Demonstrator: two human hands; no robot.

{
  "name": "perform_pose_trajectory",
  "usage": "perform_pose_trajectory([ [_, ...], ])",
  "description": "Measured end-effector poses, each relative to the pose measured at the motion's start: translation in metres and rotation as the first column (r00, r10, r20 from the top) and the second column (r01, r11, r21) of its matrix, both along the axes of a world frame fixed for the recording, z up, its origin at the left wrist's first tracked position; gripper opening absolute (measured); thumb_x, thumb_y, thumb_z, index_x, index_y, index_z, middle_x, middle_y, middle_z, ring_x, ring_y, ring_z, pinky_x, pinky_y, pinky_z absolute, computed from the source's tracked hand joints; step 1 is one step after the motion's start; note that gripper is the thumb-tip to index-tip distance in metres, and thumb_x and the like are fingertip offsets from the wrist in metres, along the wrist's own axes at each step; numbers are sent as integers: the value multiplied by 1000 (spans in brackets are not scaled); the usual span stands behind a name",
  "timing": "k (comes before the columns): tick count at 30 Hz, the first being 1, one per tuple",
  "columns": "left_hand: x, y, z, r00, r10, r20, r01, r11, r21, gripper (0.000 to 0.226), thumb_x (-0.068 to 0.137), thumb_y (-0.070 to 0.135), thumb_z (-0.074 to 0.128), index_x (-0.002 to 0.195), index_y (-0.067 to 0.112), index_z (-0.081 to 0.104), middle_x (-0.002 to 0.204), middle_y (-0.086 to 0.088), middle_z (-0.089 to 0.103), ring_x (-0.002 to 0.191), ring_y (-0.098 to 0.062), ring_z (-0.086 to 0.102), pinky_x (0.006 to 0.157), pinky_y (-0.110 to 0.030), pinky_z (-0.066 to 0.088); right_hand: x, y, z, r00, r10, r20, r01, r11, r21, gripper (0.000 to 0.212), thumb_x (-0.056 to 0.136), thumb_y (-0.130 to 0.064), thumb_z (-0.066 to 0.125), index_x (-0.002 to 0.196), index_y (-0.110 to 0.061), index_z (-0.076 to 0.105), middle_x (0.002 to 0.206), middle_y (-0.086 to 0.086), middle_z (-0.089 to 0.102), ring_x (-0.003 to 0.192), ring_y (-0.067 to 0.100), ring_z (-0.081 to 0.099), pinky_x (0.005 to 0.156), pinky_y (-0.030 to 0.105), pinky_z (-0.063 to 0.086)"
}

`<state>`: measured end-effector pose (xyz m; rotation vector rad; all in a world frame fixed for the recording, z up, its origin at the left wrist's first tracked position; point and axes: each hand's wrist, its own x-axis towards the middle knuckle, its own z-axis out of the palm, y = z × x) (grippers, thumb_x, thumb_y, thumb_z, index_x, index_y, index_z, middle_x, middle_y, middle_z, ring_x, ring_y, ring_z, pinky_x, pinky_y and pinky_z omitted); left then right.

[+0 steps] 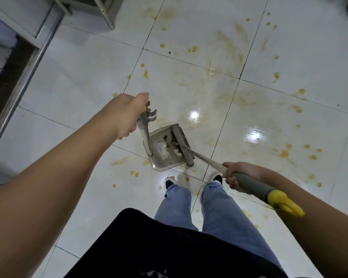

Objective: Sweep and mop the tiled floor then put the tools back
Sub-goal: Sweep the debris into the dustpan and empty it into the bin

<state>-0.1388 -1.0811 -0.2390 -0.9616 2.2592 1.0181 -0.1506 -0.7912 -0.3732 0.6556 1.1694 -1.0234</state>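
The left hand [127,115], left of centre, has its fingers curled round the upright dustpan handle [144,127]; the right hand [236,174], lower right, grips the broom [249,182] handle. The broom head sits in the mouth of the dustpan [163,151] at centre frame, over crumbs. A jerk of the pan could tip them back onto the floor [78,77], and the yellow stains [229,41] look slippery underfoot. No mop shows; the fingertips are hidden.
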Motion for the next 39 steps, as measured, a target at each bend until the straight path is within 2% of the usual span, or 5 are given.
perform_pose_trajectory([
  [6, 26, -26, -8, 999, -4, -37, 4, 1000, -7, 42, 88, 51, 31, 66, 21, 52, 31, 6, 37, 31, -15, 31, 46, -23, 29, -8, 34, 30, 987, -154, 38, 154, 988, 10, 43, 86, 1, 46, 127, -13, 45, 44, 6, 50, 29, 12, 48, 29, 16, 43],
  [17, 132, -128, -48, 965, 225, -137, -204, 967, 155, 43, 93, 48, 34, 94, 15, 62, 39, -5, 33, 34, -16, 22, 42, -19, 21, 13, -27, 25, 958, 176, -226, -115, 959, 260, 51, 90, 5, 45, 139, 4, 33, 57, 12, 44, 39, 16, 46, 35, 17, 42],
  [21, 166, -140, -54, 932, 303, -202, -268, 946, 183, 46, 75, 59, 35, 81, 26, 66, 37, -4, 35, 33, -17, 24, 36, -16, 23, 16, -33, 33, 972, 117, -203, -57, 958, 280, 17, 91, 5, 43, 103, -1, 52, 52, 11, 42, 32, 15, 44, 33, 15, 42],
  [28, 206, -120, -61, 748, 619, -238, -563, 783, 266, 50, 70, 66, 38, 87, 24, 61, 38, 0, 42, 32, -15, 29, 44, -23, 24, 14, -38, 42, 963, -47, -265, 120, 957, 264, 26, 92, 3, 42, 69, -8, 41, 34, 2, 39, 21, 8, 41, 28, 8, 35],
  [39, 259, 30, -72, 500, 797, -339, -785, 582, 209, 52, 66, 63, 34, 88, 23, 61, 36, 2, 40, 33, -16, 32, 37, -19, 29, -31, -22, 12, 966, 205, -158, -177, 968, 177, 28, 98, -3, 34, 71, -5, 41, 36, 2, 47, 23, 6, 43, 27, 11, 35],
])
